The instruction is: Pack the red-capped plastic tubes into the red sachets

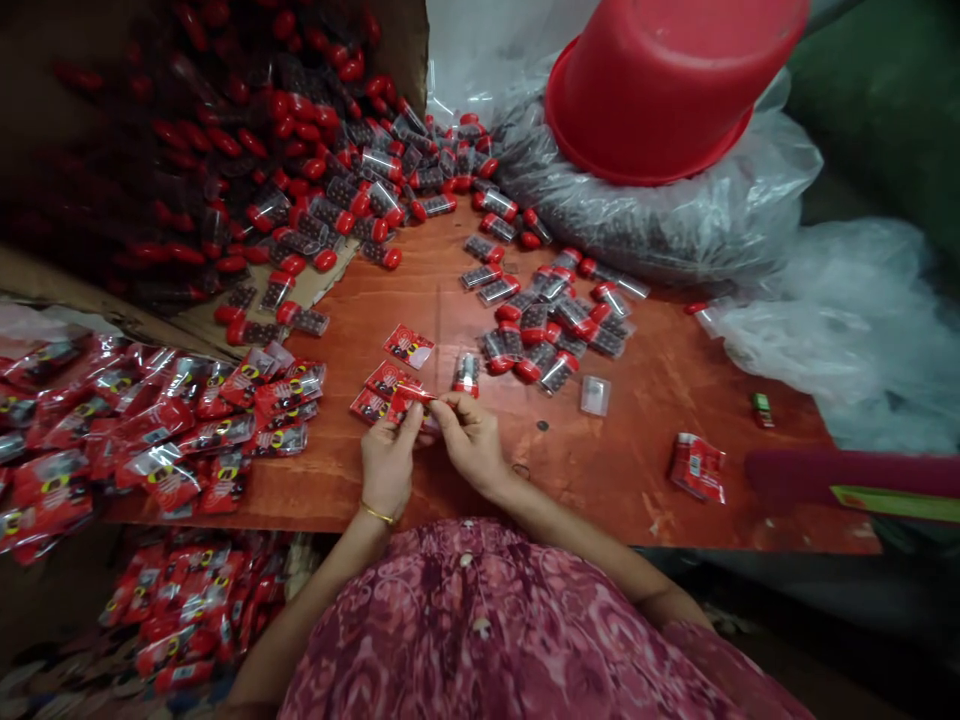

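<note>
My left hand (388,468) and my right hand (474,440) meet over the table's near middle. Both pinch a small red printed packet (414,394) between thumbs and fingertips, its lower part covered by my fingers. Just beyond my right fingertips lies a clear tube with a red cap (466,374) and dark contents. More red printed packets (367,404) lie beside and partly under my left hand. Another flat packet (409,345) rests a little farther away. A gold bangle circles my left wrist.
A cardboard box (60,285) spills many red-capped tubes (300,215) at far left. Filled packets (172,450) heap at left. More tubes (555,315) lie right of centre. A red tub (660,90) sits upside down on a plastic bag (637,225). One packet (697,467) lies right.
</note>
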`<state>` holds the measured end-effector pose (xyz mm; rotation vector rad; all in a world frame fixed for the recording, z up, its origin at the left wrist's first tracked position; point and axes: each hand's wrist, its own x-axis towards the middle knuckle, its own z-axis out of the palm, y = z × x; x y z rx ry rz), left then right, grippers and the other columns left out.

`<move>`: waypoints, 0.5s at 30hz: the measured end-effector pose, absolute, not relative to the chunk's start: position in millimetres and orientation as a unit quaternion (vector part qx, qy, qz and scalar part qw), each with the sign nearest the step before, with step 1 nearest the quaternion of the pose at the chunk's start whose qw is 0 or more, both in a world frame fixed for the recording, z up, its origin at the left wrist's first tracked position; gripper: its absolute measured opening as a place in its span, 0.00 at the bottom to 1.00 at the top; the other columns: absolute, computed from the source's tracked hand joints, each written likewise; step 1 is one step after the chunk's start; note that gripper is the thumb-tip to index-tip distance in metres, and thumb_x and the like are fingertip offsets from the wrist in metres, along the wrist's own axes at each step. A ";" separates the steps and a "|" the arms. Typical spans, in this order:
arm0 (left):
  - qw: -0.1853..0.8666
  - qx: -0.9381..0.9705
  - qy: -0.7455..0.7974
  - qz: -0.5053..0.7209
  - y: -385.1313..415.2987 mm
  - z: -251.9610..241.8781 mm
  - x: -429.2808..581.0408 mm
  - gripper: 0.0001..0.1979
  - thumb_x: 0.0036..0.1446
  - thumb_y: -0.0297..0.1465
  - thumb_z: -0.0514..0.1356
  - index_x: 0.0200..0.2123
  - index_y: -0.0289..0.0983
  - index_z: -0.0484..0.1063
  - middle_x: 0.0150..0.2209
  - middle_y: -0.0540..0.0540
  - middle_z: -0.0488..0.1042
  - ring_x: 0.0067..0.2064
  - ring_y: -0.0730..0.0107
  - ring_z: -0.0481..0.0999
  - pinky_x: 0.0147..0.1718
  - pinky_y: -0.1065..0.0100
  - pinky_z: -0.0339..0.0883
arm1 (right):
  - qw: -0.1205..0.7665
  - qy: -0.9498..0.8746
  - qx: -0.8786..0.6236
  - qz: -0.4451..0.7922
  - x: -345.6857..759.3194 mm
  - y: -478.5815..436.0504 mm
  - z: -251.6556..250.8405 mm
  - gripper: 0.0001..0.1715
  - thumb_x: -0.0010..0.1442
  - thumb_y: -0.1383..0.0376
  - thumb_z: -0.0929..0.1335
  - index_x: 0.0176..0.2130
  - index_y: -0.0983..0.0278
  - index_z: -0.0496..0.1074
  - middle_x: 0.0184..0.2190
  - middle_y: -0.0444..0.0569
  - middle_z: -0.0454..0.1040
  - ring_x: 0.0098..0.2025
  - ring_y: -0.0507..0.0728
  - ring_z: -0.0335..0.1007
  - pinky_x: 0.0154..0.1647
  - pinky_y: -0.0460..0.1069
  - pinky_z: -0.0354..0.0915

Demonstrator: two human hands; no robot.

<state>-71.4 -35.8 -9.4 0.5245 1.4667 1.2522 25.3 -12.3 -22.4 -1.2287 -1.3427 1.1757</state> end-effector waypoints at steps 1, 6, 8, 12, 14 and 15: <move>0.535 0.208 0.619 0.536 -34.8 -8.8 -73.7 0.21 0.37 0.45 0.67 0.25 0.32 0.74 0.21 0.48 0.74 0.22 0.74 0.71 0.24 0.72 0.66 | 0.456 -0.562 -0.495 0.480 26.9 -11.3 -21.9 0.15 0.58 0.55 0.61 0.28 0.61 0.68 0.23 0.43 0.69 0.25 0.51 0.63 0.27 0.46 0.62; 0.507 0.170 0.619 0.575 -24.5 3.8 -91.4 0.21 0.28 0.43 0.70 0.21 0.32 0.74 0.22 0.50 0.75 0.24 0.76 0.70 0.27 0.72 0.65 | 0.344 -0.664 -0.570 0.340 69.3 14.3 -12.8 0.22 0.62 0.53 0.56 0.28 0.61 0.69 0.24 0.46 0.71 0.28 0.55 0.66 0.31 0.49 0.62; 0.505 0.166 0.618 0.579 -19.7 7.7 -95.2 0.21 0.27 0.43 0.71 0.21 0.32 0.73 0.21 0.50 0.74 0.23 0.77 0.70 0.26 0.73 0.64 | 0.265 -0.680 -0.634 0.256 88.3 26.7 -8.1 0.21 0.62 0.54 0.57 0.30 0.62 0.71 0.25 0.48 0.72 0.28 0.56 0.67 0.29 0.49 0.60; 0.550 0.161 0.618 0.538 -11.9 9.5 -94.5 0.23 0.27 0.45 0.70 0.21 0.31 0.72 0.19 0.51 0.72 0.20 0.78 0.69 0.21 0.75 0.63 | 0.165 -0.818 -0.540 0.107 101.2 45.5 1.1 0.17 0.62 0.66 0.58 0.45 0.64 0.71 0.41 0.54 0.75 0.41 0.60 0.67 0.38 0.51 0.61; 0.570 0.156 0.616 0.521 -10.0 9.7 -93.6 0.23 0.27 0.45 0.70 0.21 0.32 0.71 0.18 0.52 0.72 0.19 0.78 0.69 0.20 0.76 0.62 | 0.112 -0.897 -0.424 0.061 98.3 56.3 4.2 0.20 0.61 0.70 0.58 0.50 0.64 0.68 0.52 0.55 0.69 0.50 0.62 0.61 0.45 0.54 0.58; 0.577 0.153 0.614 0.516 -9.6 10.2 -93.8 0.23 0.27 0.45 0.70 0.22 0.32 0.71 0.17 0.52 0.71 0.19 0.79 0.69 0.19 0.77 0.62 | 0.082 -0.923 -0.374 0.050 96.4 62.4 4.8 0.20 0.61 0.70 0.58 0.51 0.63 0.67 0.55 0.54 0.66 0.53 0.63 0.58 0.47 0.56 0.56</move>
